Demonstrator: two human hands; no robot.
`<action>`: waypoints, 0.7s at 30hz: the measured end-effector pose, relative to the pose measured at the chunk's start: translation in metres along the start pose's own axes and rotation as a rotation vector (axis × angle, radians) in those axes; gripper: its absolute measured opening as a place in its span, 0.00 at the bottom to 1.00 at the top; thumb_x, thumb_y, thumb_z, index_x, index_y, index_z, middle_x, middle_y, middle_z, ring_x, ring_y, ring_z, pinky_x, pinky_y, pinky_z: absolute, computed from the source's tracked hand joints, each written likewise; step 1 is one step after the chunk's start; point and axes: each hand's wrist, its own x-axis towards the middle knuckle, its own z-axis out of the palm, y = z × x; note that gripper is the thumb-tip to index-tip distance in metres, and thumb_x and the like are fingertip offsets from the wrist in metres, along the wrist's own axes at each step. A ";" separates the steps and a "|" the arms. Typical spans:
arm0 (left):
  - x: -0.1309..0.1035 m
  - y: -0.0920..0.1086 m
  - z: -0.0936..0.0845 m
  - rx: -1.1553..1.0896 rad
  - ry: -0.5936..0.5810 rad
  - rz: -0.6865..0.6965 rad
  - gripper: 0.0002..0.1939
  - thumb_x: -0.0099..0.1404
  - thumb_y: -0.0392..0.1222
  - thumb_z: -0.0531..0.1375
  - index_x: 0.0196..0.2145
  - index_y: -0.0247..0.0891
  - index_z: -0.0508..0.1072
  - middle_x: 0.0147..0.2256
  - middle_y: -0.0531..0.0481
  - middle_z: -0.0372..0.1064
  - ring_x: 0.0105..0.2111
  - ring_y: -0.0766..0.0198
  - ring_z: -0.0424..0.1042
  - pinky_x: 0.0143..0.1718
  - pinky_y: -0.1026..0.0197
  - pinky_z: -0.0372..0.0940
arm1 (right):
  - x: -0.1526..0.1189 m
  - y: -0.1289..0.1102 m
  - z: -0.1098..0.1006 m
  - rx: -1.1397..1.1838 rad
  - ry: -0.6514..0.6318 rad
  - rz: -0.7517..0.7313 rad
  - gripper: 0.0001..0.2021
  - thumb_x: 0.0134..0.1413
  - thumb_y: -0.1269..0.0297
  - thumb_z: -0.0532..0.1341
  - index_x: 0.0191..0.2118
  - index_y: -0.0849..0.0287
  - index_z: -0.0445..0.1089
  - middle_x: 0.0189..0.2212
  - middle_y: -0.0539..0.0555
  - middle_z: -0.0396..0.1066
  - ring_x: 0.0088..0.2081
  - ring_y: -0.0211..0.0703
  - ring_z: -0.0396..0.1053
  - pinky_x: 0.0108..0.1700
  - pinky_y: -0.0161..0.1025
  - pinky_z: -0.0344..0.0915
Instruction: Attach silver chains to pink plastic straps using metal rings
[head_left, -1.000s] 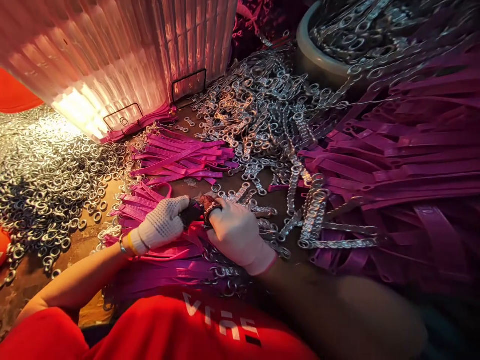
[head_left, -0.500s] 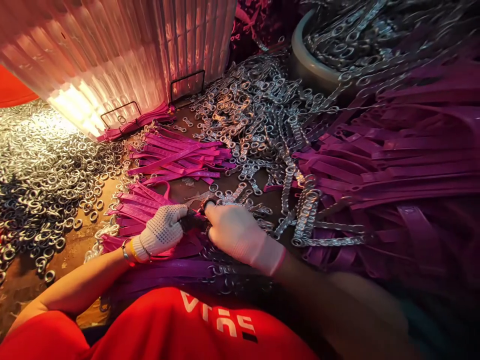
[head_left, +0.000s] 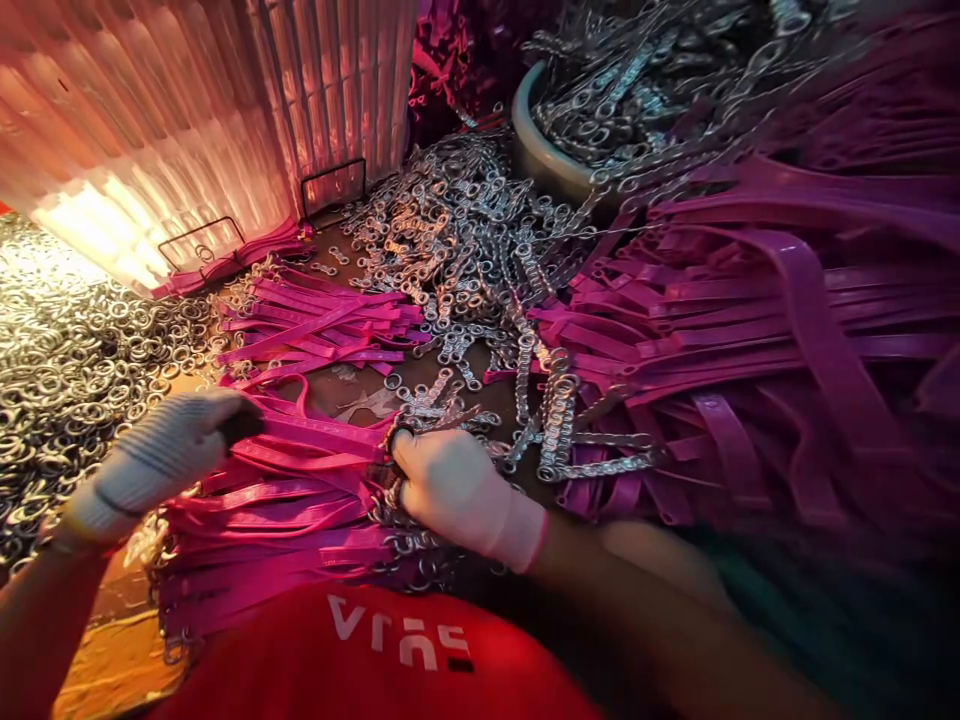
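Note:
A magenta strap (head_left: 322, 432) runs nearly straight between my two gloved hands. My left hand (head_left: 172, 450), slightly blurred, is closed on its left end, with dark fingertips pinching it. My right hand (head_left: 450, 485) is closed round the other end; dark finger coverings hide what exactly lies in the pinch. Below the hands lies a layered stack of magenta straps (head_left: 277, 545), with metal rings (head_left: 416, 545) along its right side. Another bundle of magenta straps (head_left: 322, 318) lies just beyond.
Loose metal rings (head_left: 82, 370) are heaped at the left. Small metal links (head_left: 465, 220) pile up at the centre back, beside a full tub (head_left: 551, 160). More magenta straps (head_left: 735, 300) spread on the right. A ribbed translucent panel (head_left: 187, 120) stands at the back left.
My left hand has moved left, away from my right hand, and the strap now stretches between them. The view has shifted a little to the right.

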 end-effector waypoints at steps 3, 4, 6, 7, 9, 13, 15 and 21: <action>-0.015 -0.008 -0.015 -0.102 0.213 -0.178 0.13 0.58 0.38 0.66 0.43 0.42 0.80 0.35 0.55 0.75 0.34 0.67 0.67 0.34 0.71 0.62 | 0.003 0.037 -0.013 0.061 0.045 -0.023 0.06 0.54 0.66 0.60 0.34 0.60 0.73 0.36 0.59 0.76 0.37 0.46 0.71 0.36 0.39 0.58; -0.017 -0.007 -0.013 -0.258 0.258 -0.245 0.13 0.60 0.39 0.65 0.44 0.43 0.79 0.32 0.55 0.74 0.30 0.69 0.66 0.29 0.72 0.61 | 0.009 0.056 -0.019 0.075 0.100 0.005 0.07 0.55 0.64 0.60 0.35 0.60 0.74 0.39 0.60 0.75 0.38 0.46 0.71 0.37 0.38 0.59; -0.014 0.002 -0.002 -0.711 0.259 -0.395 0.11 0.65 0.41 0.60 0.44 0.39 0.77 0.26 0.54 0.69 0.22 0.73 0.60 0.19 0.74 0.55 | 0.030 0.098 -0.033 0.058 0.289 0.277 0.11 0.59 0.63 0.57 0.40 0.62 0.75 0.40 0.62 0.75 0.40 0.47 0.70 0.38 0.39 0.59; -0.009 0.008 0.007 -0.956 0.225 -0.464 0.11 0.67 0.42 0.57 0.42 0.37 0.76 0.24 0.53 0.68 0.19 0.73 0.58 0.15 0.75 0.51 | 0.043 0.118 -0.041 0.027 0.346 0.428 0.14 0.61 0.61 0.55 0.42 0.64 0.75 0.39 0.64 0.75 0.39 0.49 0.70 0.38 0.40 0.59; 0.005 0.022 0.025 -1.345 0.115 -0.583 0.14 0.71 0.43 0.53 0.41 0.33 0.74 0.27 0.49 0.70 0.17 0.73 0.59 0.10 0.74 0.47 | 0.069 0.153 -0.053 -0.006 0.424 0.634 0.18 0.63 0.62 0.54 0.47 0.71 0.74 0.41 0.69 0.74 0.43 0.51 0.71 0.39 0.41 0.57; 0.031 0.041 0.060 -1.571 -0.106 -0.669 0.16 0.72 0.45 0.50 0.42 0.30 0.72 0.29 0.44 0.73 0.16 0.71 0.63 0.08 0.72 0.51 | 0.109 0.182 -0.063 0.053 0.426 0.744 0.20 0.62 0.71 0.49 0.49 0.83 0.70 0.45 0.78 0.71 0.49 0.52 0.70 0.40 0.45 0.55; 0.035 0.044 0.072 -1.567 -0.216 -0.635 0.14 0.70 0.43 0.52 0.43 0.30 0.72 0.29 0.44 0.73 0.15 0.70 0.64 0.08 0.72 0.53 | 0.119 0.183 -0.061 0.089 0.409 0.768 0.19 0.60 0.72 0.51 0.48 0.85 0.71 0.45 0.81 0.71 0.50 0.55 0.70 0.39 0.47 0.54; 0.027 0.043 0.082 -1.494 -0.378 -0.544 0.09 0.62 0.38 0.60 0.40 0.31 0.74 0.30 0.47 0.72 0.19 0.73 0.67 0.10 0.75 0.49 | 0.116 0.191 -0.057 0.164 0.408 0.773 0.22 0.59 0.67 0.56 0.49 0.85 0.70 0.45 0.83 0.70 0.48 0.57 0.70 0.40 0.46 0.55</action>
